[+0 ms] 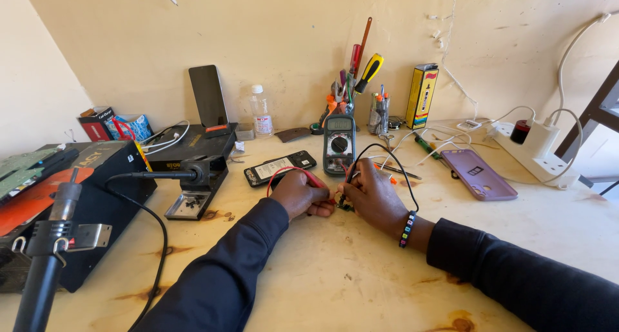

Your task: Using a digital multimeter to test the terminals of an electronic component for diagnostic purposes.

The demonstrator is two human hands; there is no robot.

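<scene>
This is a small electronics repair workshop, most likely for phones. On the plywood bench (335, 267) stand a digital multimeter (339, 145), a soldering iron holder (193, 190), and a cup of screwdrivers (351, 87). An opened phone (280, 167), a purple phone case (477, 174) and a white power strip (535, 152) lie near the plain wall (290, 29).

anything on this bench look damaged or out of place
Dark scorch marks dot the wooden table near the soldering iron stand. A phone lies opened up. Cables tangle by the power strip.
</scene>
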